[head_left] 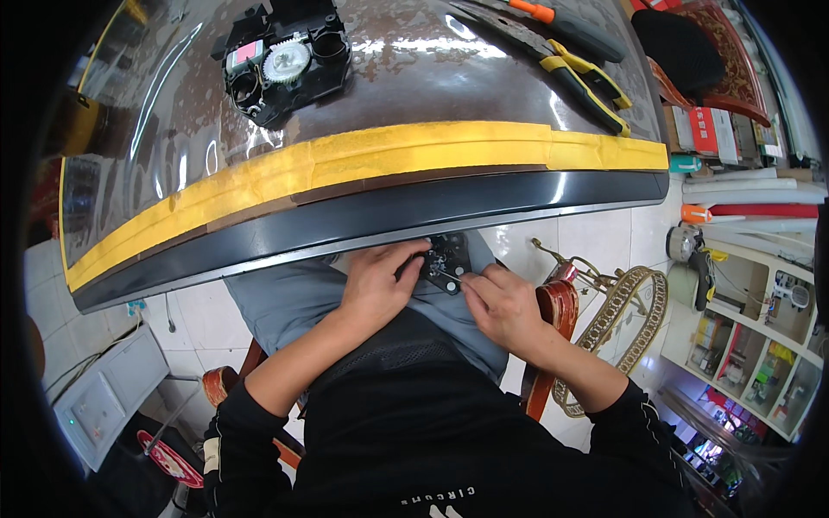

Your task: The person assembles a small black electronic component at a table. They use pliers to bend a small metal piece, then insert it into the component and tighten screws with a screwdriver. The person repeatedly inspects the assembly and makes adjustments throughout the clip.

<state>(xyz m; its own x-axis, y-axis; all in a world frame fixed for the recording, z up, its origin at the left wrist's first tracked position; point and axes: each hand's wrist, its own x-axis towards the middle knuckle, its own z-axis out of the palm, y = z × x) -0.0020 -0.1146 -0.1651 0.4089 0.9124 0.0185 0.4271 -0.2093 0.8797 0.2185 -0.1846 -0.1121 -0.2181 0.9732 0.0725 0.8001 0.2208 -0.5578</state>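
Note:
Over my lap, just below the table edge, my left hand (380, 278) grips a small black plastic part (451, 255) by its left side. Small pale and shiny bits show on the part's face. My right hand (505, 304) is closed in a pinch at the part's lower right side. A thin, shiny metal piece (451, 276) runs from those fingertips onto the part; its kind is too small to tell. Up on the table lies a black plastic gear housing (289, 65) with a large white gear (287, 62) and a motor bearing a pink label.
Pliers with yellow and black handles (587, 86) and a screwdriver with an orange and grey handle (574, 30) lie at the table's right. Yellow tape (414, 154) runs along its front edge. A chair (708, 60), an ornate metal frame (626, 319) and shelves (751, 328) stand to the right.

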